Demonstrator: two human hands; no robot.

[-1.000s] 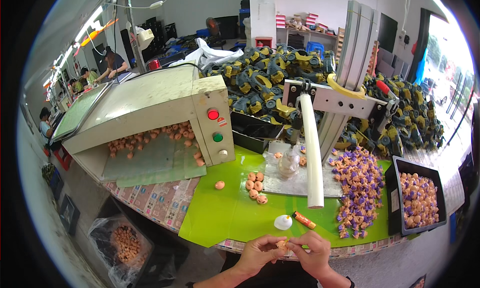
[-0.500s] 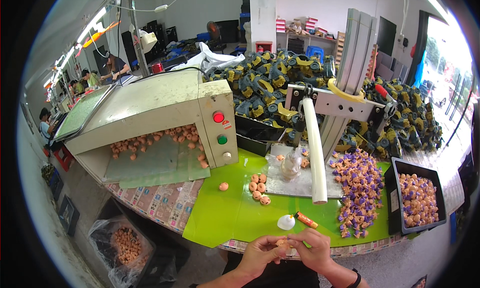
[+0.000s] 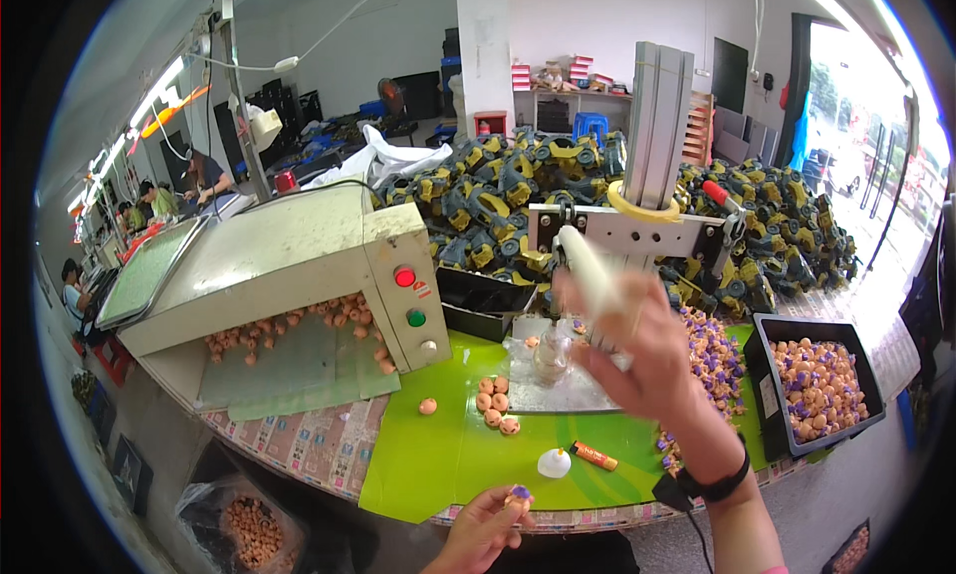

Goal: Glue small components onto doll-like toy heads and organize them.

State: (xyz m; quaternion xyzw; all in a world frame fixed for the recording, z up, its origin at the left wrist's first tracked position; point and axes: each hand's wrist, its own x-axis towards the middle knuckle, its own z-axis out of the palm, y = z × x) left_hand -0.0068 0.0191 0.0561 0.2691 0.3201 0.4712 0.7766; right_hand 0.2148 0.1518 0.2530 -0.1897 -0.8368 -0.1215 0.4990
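My left hand [image 3: 482, 530], low at the table's near edge, pinches a small peach toy head [image 3: 517, 497] with a purple part on top. My right hand [image 3: 647, 347] is raised and smeared by motion. It grips the white tube-shaped lever handle [image 3: 588, 265] of the bench press [image 3: 637, 230], covering the handle's lower end. Under the press, a clear fixture [image 3: 551, 359] stands on a metal base plate [image 3: 568, 399]. Nearer me on the green sheet [image 3: 428, 474] lie a white squeeze bottle [image 3: 554, 462] and an orange tube [image 3: 595, 456].
Several plain peach heads [image 3: 493, 403] sit left of the press. A cream machine box [image 3: 269, 245] with more heads inside stands at left. Purple-and-peach pieces [image 3: 709, 360] pile at right beside a filled black bin [image 3: 762, 415]. Behind rises a heap of yellow-and-grey toy parts [image 3: 478, 191].
My right hand has left the toy head and moved up to the lever handle, which has swung toward me. My left hand keeps the head, now with purple showing. The view has shifted slightly.
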